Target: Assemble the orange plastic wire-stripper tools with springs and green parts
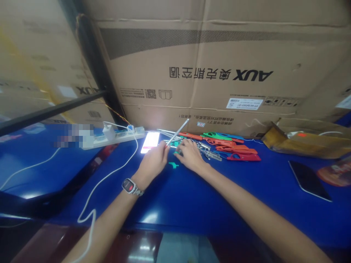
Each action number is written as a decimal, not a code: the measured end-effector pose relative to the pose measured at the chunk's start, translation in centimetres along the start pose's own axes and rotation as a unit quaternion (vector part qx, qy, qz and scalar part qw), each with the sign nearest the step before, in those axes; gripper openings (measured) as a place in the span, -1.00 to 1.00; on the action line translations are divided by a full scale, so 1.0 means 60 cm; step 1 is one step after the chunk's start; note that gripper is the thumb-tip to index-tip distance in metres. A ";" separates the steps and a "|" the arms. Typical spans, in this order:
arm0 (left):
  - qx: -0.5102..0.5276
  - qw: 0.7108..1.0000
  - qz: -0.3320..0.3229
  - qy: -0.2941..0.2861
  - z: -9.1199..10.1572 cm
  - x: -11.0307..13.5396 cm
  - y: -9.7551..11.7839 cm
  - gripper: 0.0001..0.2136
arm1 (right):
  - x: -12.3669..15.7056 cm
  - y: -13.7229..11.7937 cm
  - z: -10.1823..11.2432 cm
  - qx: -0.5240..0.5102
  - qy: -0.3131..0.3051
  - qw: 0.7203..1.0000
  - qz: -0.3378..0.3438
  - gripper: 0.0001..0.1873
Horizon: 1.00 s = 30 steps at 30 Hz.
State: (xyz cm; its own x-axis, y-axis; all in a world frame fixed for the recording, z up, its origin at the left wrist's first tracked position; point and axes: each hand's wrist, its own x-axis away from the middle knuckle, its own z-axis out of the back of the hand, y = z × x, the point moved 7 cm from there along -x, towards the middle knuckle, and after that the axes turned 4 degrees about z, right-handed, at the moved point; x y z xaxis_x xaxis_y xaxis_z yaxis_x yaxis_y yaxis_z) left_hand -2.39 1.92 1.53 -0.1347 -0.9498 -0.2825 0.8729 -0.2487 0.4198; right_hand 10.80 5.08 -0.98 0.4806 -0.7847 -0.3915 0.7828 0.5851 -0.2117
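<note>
My left hand (154, 160), with a watch on its wrist, is closed around the lower end of a thin metal rod (178, 132) that slants up to the right. Just right of it, my right hand (190, 155) rests on the blue table (233, 190), its fingers curled over small green and metal parts I cannot make out. A small green plastic piece (173, 165) lies on the table between the two hands. Behind the hands lies a pile of red, green and blue plastic handles (233, 146) with more metal rods.
A lit phone (150, 142) lies left of the pile, beside a white power strip (115, 136) with a white cable (109, 175) trailing toward me. A dark tablet (309, 179) lies at right. Large cardboard boxes (219, 62) wall the table's far edge, with torn cardboard (301, 140) at right.
</note>
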 end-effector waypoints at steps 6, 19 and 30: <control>-0.085 0.995 -0.040 -0.022 -0.031 -0.030 0.039 -0.82 | 0.053 0.122 0.054 -0.358 0.140 0.911 -0.150 -0.72; -0.074 0.984 -0.117 -0.110 -0.065 0.004 0.039 -0.78 | 0.092 0.162 0.103 -0.544 0.293 0.771 -0.152 -0.67; -0.100 0.982 -0.106 -0.122 -0.070 0.008 0.035 -0.78 | 0.090 0.131 0.110 -0.496 0.288 0.806 -0.147 -0.66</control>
State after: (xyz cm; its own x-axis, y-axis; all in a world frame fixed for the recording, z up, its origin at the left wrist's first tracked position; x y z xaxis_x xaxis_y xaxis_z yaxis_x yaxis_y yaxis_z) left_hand 1.37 1.76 -1.34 -0.4110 -0.9037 -0.1202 0.8843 -0.4272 0.1884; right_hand 22.15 4.07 1.12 -0.1544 -0.8610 -0.4846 -0.0093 0.4918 -0.8707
